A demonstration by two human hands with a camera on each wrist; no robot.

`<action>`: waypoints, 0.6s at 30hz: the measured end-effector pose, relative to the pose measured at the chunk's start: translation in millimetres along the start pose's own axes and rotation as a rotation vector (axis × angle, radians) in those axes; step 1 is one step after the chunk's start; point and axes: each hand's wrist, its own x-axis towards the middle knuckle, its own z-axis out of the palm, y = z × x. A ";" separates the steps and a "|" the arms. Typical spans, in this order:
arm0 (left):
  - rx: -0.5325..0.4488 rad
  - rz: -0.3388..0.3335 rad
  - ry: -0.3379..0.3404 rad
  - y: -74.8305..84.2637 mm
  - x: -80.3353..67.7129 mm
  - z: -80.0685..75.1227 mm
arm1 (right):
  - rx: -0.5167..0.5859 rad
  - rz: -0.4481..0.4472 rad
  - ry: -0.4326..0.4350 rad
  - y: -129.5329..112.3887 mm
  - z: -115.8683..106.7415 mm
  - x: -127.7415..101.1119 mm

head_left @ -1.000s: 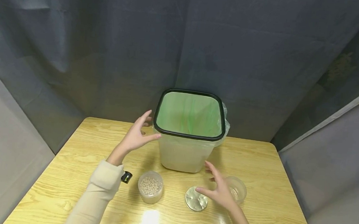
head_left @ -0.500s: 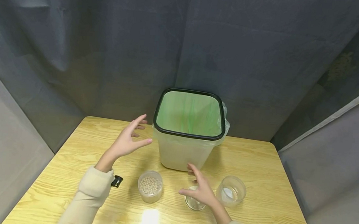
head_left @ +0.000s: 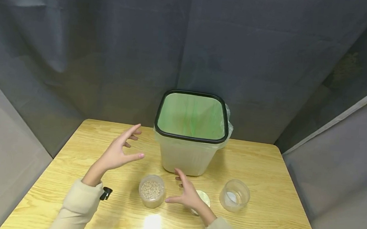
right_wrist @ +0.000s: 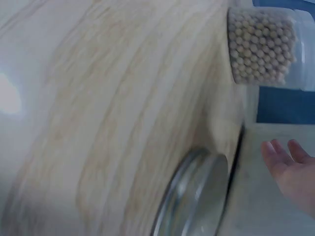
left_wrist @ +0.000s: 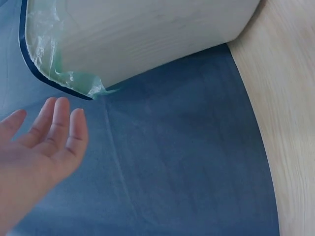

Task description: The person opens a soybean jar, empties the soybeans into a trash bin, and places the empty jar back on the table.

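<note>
While both my hands hover above the pale wooden table point(head_left: 71, 163), neither one holds anything. My right hand point(head_left: 186, 194) floats with fingers spread and relaxed, just right of the small clear round jar filled with beige beads point(head_left: 151, 191), and partly covers the flat round silver metal lid point(head_left: 204, 198) lying on the table beneath it. The jar stands upright with its open mouth facing up, its axis vertical; it sits near the front of the table, left of centre, between my two hands. In the right wrist view the jar point(right_wrist: 263, 49) shows its beads packed to the top, and the lid point(right_wrist: 194, 196) lies flat close to my fingers point(right_wrist: 290, 164).

My left hand point(head_left: 118, 150) hangs in the air, fingers loosely extended, palm turned to the right, near but apart from the translucent white square bin with a black rim and green liner point(head_left: 188, 157) standing at the far middle of the table. The left wrist view shows that palm point(left_wrist: 42, 142) unclenched beside the bin point(left_wrist: 147, 34).

An empty clear round jar point(head_left: 234, 195) stands upright to the right of the lid. A dark grey curtain point(head_left: 111, 45) hangs behind.
</note>
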 end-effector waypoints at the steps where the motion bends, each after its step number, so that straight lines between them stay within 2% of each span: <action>1: -0.003 -0.001 -0.001 1.9 -2.1 -0.9 | 0.001 0.002 -0.005 0.8 3.1 1.7; 6: -0.013 0.004 -0.013 20.8 -12.7 -7.6 | -0.030 0.011 -0.032 9.0 18.5 8.5; 8: -0.002 0.005 -0.018 21.4 -16.9 -8.8 | -0.049 0.014 -0.042 11.3 23.3 10.8; 14: 0.011 -0.015 -0.029 -11.0 -28.3 -5.1 | -0.067 0.073 -0.060 13.3 34.8 14.3; 18: 0.018 -0.035 -0.028 -22.0 -36.1 -5.1 | -0.047 0.092 -0.081 15.4 41.3 16.6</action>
